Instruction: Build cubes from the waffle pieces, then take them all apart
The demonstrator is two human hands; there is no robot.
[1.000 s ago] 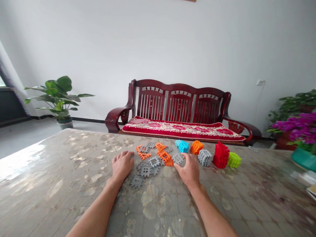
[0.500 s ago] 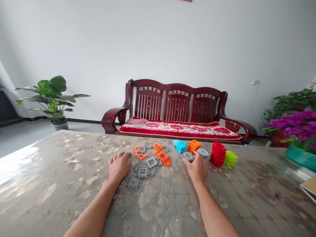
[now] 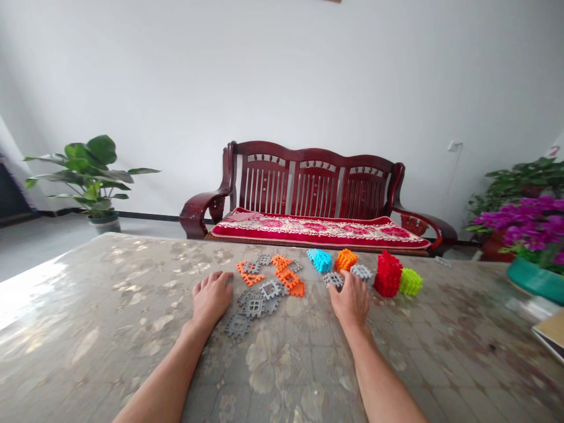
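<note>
The right hand (image 3: pixel 351 298) pinches a flat, grey, tooth-edged plastic tile (image 3: pixel 333 278) between thumb and fingers, towards the far edge of the tabletop (image 3: pixel 282 382), near a grey toothed plastic stack (image 3: pixel 362 272). The left hand (image 3: pixel 212 296) rests on the tabletop, fingers loosely bent, beside scattered grey and orange toothed plastic tiles (image 3: pixel 254 306). Bright blue (image 3: pixel 321 261) and orange toothed plastic stacks (image 3: pixel 346 259) stand nearer the far edge.

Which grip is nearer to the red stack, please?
Right. The right grip is close to the red stack, on its left side; the left grip is much farther left, past the loose pieces.
</note>
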